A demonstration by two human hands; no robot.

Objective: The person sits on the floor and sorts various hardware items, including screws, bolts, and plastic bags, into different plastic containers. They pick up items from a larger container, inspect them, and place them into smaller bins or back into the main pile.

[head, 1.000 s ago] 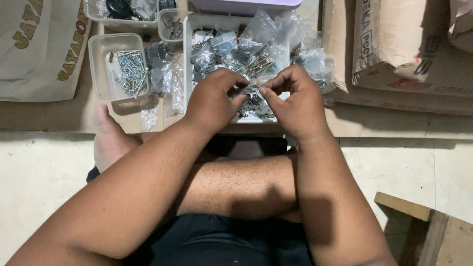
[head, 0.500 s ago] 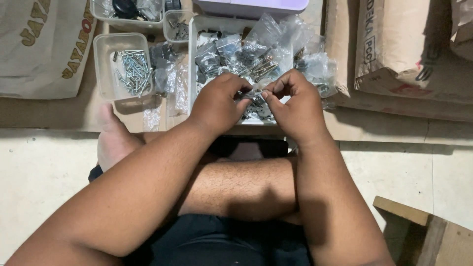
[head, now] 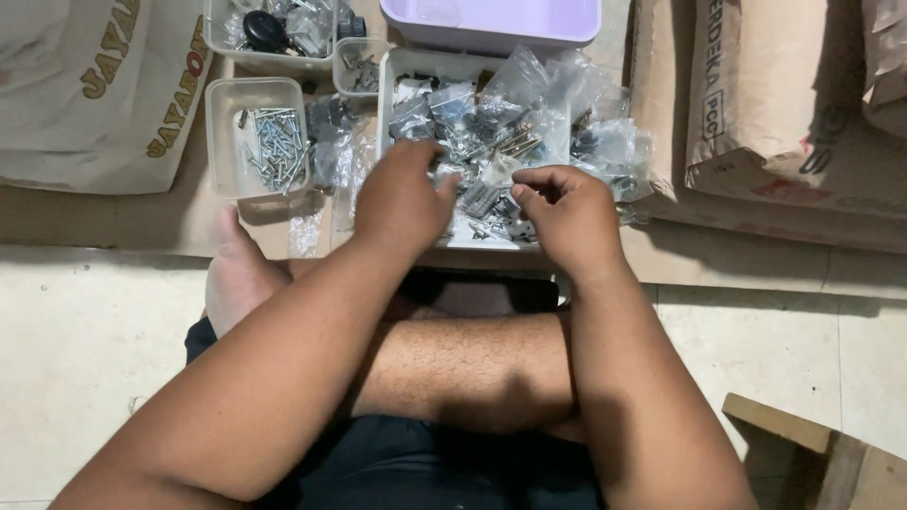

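Head view looks straight down at a person seated cross-legged on a pale tiled floor point(head: 85, 359), both bare arms reaching toward the upper middle of the frame. The left hand point(head: 402, 198) hovers palm down over a white tray point(head: 389, 80) heaped with small clear plastic bags of hardware point(head: 515, 132); its fingers are curled downward and the tips are hidden among the bags, so I cannot tell whether they pinch anything. The right hand point(head: 567, 212) sits just right of it, over the near edge of the same tray, its thumb and fingers bent inward and drawn close together; what, if anything, lies between them cannot be made out. The two hands are apart, with loose screws and bags showing in the gap.

To the left of the tray, in the upper left of the frame, stands a clear square container point(head: 222, 142) holding a pile of silver screws point(head: 274, 146). Above it is another clear container point(head: 219, 24) with a black round knob point(head: 265, 33) and more bagged parts. A lilac plastic tub point(head: 491, 21) sits at the top edge, touching the far side of the tray. A pale printed sack point(head: 90, 94) fills the upper left corner, and brown paper sacks point(head: 775, 104) lie at the upper right. All of these rest on flat brown cardboard point(head: 113, 222). A wooden piece point(head: 812, 458) shows at the lower right.
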